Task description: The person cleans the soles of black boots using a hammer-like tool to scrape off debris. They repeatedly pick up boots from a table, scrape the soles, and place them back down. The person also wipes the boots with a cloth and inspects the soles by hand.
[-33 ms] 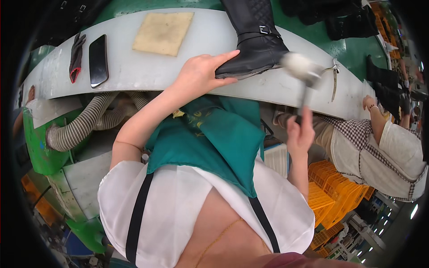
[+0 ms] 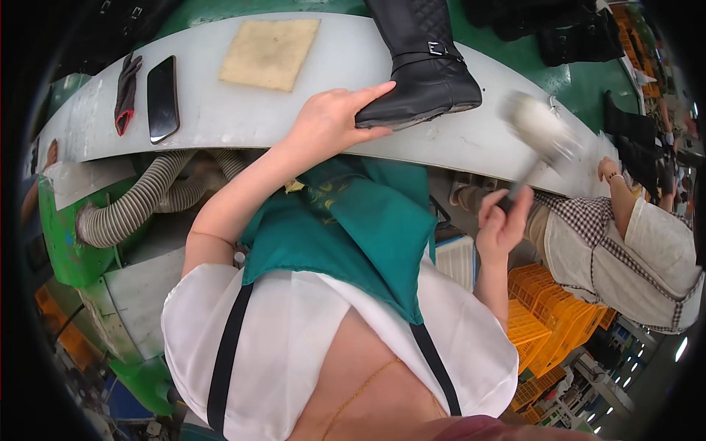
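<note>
A black boot [image 2: 434, 82] with a buckled strap and quilted shaft lies on the white bench [image 2: 198, 110]. Round its toe, my left hand [image 2: 334, 117] is closed, thumb and fingers on either side. My right hand [image 2: 504, 224] grips the dark handle of a mallet [image 2: 540, 128] with a pale head, blurred by motion. The mallet head is apart from the boot, to the right of its heel. Behind the mallet, a small metal tool [image 2: 553, 106] on the bench is mostly hidden.
A yellowish square pad [image 2: 270, 54], a phone [image 2: 162, 100] and a dark glove [image 2: 126, 95] lie left on the bench. More black boots [image 2: 577, 37] stand beyond. A co-worker [image 2: 625, 250] is close on my right, near orange crates [image 2: 551, 309]. Ribbed hoses [image 2: 125, 213] run below the bench.
The mallet has swung right, away from the boot's heel, and my right hand has shifted right with it. My left hand and the boot have hardly moved.
</note>
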`<state>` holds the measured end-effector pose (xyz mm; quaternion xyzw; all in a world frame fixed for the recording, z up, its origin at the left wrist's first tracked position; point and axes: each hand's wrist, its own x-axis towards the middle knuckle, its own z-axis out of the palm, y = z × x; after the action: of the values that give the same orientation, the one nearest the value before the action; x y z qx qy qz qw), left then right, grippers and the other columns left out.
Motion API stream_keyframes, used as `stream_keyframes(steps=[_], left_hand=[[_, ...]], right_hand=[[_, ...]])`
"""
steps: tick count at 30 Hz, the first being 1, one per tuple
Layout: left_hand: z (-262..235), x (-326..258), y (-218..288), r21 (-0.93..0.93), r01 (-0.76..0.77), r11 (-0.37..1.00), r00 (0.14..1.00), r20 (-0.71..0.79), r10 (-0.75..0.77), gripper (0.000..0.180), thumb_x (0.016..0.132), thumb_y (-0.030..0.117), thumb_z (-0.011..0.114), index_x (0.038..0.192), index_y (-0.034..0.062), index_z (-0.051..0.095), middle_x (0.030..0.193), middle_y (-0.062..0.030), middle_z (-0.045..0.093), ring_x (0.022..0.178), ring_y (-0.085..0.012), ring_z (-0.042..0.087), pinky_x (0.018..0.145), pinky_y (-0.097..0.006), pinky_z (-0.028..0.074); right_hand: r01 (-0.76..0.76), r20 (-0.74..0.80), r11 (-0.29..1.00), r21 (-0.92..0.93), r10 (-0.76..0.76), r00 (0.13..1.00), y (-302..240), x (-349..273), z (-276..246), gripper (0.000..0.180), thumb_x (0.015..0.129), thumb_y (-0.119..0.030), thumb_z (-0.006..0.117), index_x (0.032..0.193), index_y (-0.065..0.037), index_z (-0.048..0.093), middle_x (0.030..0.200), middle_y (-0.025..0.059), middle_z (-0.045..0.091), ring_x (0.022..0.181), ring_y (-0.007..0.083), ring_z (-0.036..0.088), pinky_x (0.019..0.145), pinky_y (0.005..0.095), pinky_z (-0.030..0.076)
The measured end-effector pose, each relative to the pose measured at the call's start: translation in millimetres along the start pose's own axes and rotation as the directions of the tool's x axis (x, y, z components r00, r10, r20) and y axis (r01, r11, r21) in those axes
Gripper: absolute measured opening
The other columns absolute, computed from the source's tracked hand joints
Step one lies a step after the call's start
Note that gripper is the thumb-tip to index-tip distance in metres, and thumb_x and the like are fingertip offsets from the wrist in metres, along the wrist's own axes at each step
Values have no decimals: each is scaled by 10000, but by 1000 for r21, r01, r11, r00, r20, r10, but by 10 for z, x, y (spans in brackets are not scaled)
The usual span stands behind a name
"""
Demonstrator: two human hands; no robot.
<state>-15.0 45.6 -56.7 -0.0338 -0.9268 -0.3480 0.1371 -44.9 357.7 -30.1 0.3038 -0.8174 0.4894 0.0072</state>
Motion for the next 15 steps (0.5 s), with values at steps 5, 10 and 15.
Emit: stream_keyframes(steps=[5,10,15], left_hand=[[-12,43,-16,4,-40,999,999,10,40,630,714,316,769,1293,203,549,670,-107,576,628,-255,557,604,-358,460],[25,16,-14,18,-23,1000,1000,-3,23,646,696,305,783,1291,202,552,661,-108,567,613,-255,548,594,-354,456],[-9,46,37,17,-12,1000,1000,14,11,650,686,302,790,1284,198,558,664,-113,568,620,-262,554,595,-355,456]], right_hand=[[-22,212,963,-267,81,974,376,-162,269,440,837,34,542,1275,37,495,910,196,635,652,236,605,653,303,488],[243,144,904,-351,-205,968,331,-2,13,509,908,-66,487,1383,35,332,738,144,576,559,184,530,525,275,427],[161,113,978,-130,-146,983,457,-145,183,262,880,-89,566,1111,29,527,821,120,612,633,219,585,561,323,470]])
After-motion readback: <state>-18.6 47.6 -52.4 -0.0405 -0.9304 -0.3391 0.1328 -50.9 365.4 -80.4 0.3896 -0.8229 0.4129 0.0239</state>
